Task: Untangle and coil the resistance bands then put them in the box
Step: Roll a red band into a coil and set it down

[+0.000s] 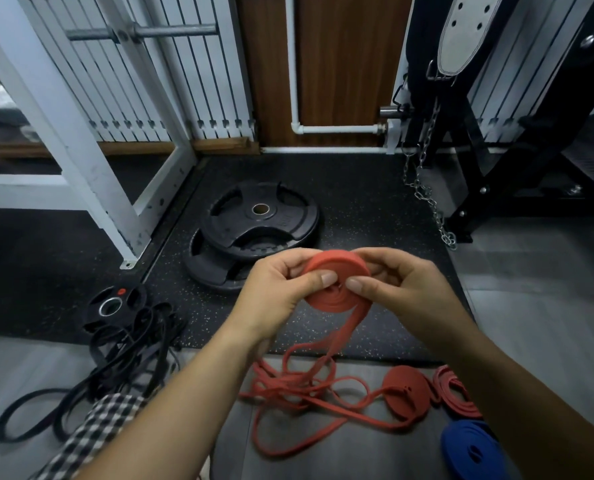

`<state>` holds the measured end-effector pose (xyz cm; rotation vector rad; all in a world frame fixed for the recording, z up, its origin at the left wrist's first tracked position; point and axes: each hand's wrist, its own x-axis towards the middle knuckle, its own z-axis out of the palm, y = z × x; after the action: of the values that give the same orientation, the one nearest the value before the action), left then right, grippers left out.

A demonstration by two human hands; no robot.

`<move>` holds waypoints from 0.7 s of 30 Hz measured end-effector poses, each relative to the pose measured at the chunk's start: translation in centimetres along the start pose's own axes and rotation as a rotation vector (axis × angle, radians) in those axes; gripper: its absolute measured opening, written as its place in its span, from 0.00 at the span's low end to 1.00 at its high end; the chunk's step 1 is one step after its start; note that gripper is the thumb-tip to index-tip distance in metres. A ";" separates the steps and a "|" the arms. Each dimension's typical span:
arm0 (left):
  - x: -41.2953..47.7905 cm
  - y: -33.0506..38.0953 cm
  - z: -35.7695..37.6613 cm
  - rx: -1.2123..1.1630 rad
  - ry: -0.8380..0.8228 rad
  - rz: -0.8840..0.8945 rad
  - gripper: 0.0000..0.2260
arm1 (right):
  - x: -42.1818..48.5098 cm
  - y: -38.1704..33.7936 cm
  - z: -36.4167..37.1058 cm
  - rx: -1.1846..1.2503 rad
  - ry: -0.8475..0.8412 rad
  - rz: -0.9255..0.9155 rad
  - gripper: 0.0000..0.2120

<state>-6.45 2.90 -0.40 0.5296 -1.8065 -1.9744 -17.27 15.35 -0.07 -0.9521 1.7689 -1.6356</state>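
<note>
**Handling the Part-Wound Red Band**

The black speckled rubber floor mat [357, 209] carries a stack of black rubber-coated weight plates [260, 223]. On the grey floor in front of the mat lie a tangle of black flat rubber bands [125, 351] at left and a loose tangle of red flat rubber band [299, 389] at centre. Just right of it lie a wound red disc coil [406, 393] and a blue coiled band [468, 448].

The work piece is a part-wound red rubber coil [337, 263]. It is held in the air above the mat's near edge, and its tail hangs down into the loose red tangle. Both grips are clenched on it. The left hand [274, 289] and the right hand [403, 289] each pinch the disc, thumb on the near face and fingers behind.

The band is probably light, soft, elastic and slightly tacky. The coil will likely spring open if the pressure is released. Hold it across both flat faces and pin the outermost turn where the tail leaves. The box is not in view.
</note>
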 end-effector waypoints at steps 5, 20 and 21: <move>0.3 -0.3 0.8 -0.355 0.115 -0.065 0.12 | 0.2 0.4 0.3 0.138 -0.020 0.112 0.07; 0.3 -0.1 -0.3 0.201 -0.074 0.001 0.08 | -0.3 0.5 -0.5 -0.389 -0.059 -0.082 0.11; 0.3 0.0 -0.1 0.185 -0.059 0.005 0.07 | -0.3 0.5 -0.4 -0.399 -0.049 -0.085 0.10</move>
<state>-6.62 2.69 -0.42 0.5272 -2.0379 -1.8478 -17.43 15.84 -0.51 -1.2460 2.0891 -1.3157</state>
